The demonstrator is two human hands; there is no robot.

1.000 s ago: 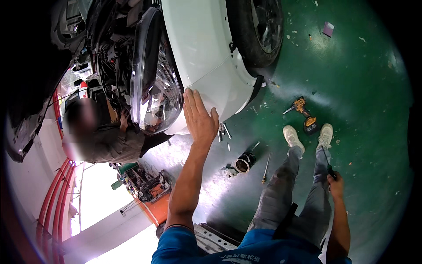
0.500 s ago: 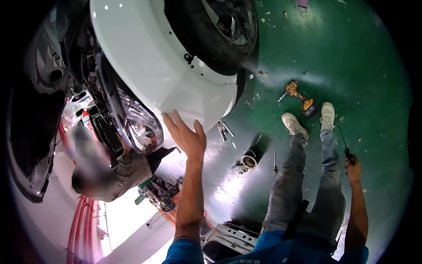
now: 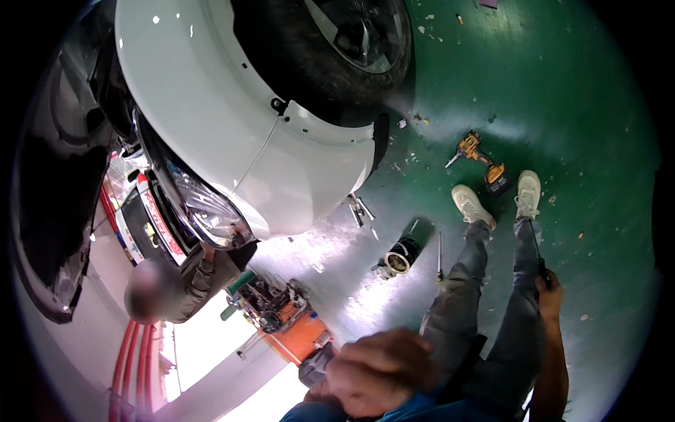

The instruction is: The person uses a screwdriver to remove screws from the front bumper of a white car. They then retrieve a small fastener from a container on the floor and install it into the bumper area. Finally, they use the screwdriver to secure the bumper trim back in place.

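Note:
My left hand (image 3: 376,369) is blurred low in the middle, close to my body and away from the car, its fingers bent but too smeared to read. My right hand (image 3: 549,295) grips a screwdriver (image 3: 543,269) by its dark handle, the thin shaft pointing up along my leg. A white fender and bumper corner (image 3: 211,105) curve around the wheel (image 3: 358,42), with the headlight (image 3: 200,204) beside the panel seam. A yellow-and-black cordless power tool (image 3: 485,165) lies by my shoes.
A co-worker (image 3: 186,295) works below the headlight, hand at the car. Several metal tools (image 3: 358,211), a dark can (image 3: 401,257) and a long bar (image 3: 440,253) lie on the green floor. An orange trolley (image 3: 302,337) with loose parts is behind; the raised hood (image 3: 56,211) is far left.
My left hand has left the bumper corner and dropped toward my body. My right hand with the screwdriver has moved slightly down and left. The co-worker's head has shifted; the view has turned.

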